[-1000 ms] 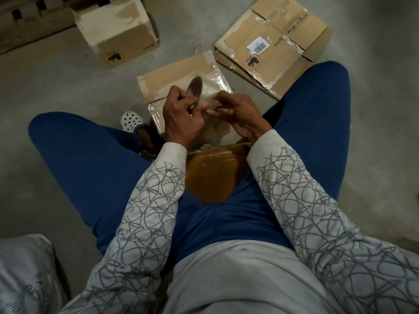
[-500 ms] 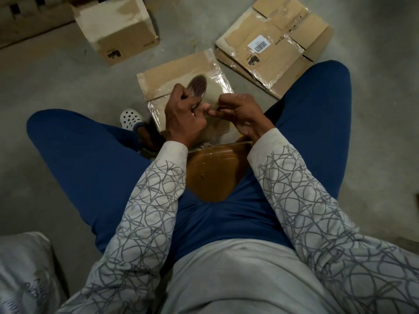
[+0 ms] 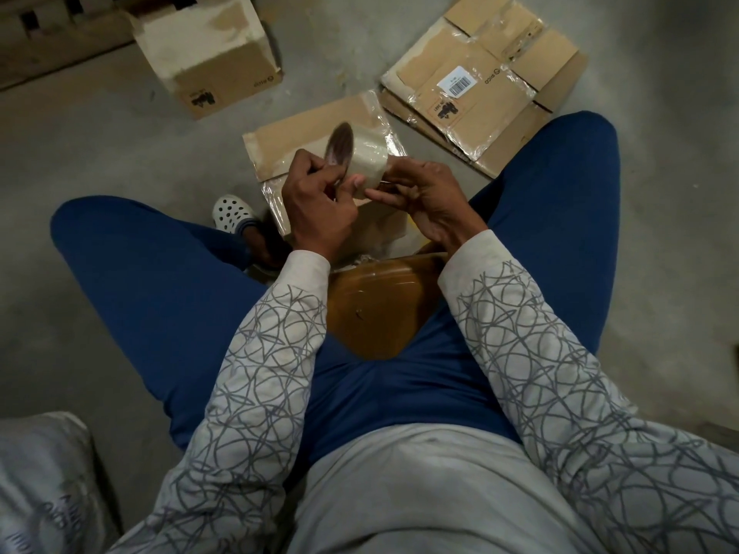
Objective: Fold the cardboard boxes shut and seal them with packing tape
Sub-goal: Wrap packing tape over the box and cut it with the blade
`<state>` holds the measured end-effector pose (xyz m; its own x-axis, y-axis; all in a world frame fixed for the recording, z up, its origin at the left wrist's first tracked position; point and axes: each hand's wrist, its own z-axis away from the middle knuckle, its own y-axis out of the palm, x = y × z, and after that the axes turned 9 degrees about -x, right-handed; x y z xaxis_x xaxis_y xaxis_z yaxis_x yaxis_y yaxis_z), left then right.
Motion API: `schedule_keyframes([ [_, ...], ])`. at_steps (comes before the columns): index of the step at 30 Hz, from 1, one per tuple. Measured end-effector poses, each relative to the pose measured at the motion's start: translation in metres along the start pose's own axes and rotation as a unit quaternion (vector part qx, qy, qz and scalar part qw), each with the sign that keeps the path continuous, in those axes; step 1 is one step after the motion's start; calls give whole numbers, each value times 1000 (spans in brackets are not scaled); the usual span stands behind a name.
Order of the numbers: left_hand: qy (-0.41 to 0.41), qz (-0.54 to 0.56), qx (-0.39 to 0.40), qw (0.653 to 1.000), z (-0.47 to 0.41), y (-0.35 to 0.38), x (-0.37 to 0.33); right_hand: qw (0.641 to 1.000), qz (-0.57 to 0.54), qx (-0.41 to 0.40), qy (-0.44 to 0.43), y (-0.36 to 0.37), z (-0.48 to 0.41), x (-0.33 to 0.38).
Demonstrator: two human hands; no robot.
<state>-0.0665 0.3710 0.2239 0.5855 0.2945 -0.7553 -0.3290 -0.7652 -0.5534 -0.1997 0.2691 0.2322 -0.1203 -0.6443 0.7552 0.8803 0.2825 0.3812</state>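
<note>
A roll of clear packing tape (image 3: 366, 157) is held up between both hands, above a flat cardboard box (image 3: 304, 137) on the floor in front of me. My left hand (image 3: 316, 205) grips the roll from the left, thumb pressed on its outer face. My right hand (image 3: 428, 193) holds the roll's right side, its fingertips picking at the tape surface. Whether a loose tape end is lifted is hard to tell. An assembled cardboard box (image 3: 208, 54) stands at the far left. A stack of flattened, taped boxes (image 3: 480, 82) lies at the far right.
I sit on a brown stool (image 3: 372, 309) with blue-trousered knees spread to either side. A white perforated shoe (image 3: 230, 211) is by the flat box. A grey sack (image 3: 44, 473) lies at the bottom left. Bare concrete floor (image 3: 100, 145) surrounds the boxes.
The roll has been turned and raised a little between the hands, showing more of its outer tape face. My right fingers have shifted along its surface.
</note>
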Motion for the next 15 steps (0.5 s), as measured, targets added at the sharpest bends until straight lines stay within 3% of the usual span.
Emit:
schedule_keyframes([
  [6,-22,9,-48,999,1,4,2,960,158,-118,-197,5,6,-18],
  [15,34,44,-40,998,9,11,-4,924,216,-158,-274,9,7,-21],
])
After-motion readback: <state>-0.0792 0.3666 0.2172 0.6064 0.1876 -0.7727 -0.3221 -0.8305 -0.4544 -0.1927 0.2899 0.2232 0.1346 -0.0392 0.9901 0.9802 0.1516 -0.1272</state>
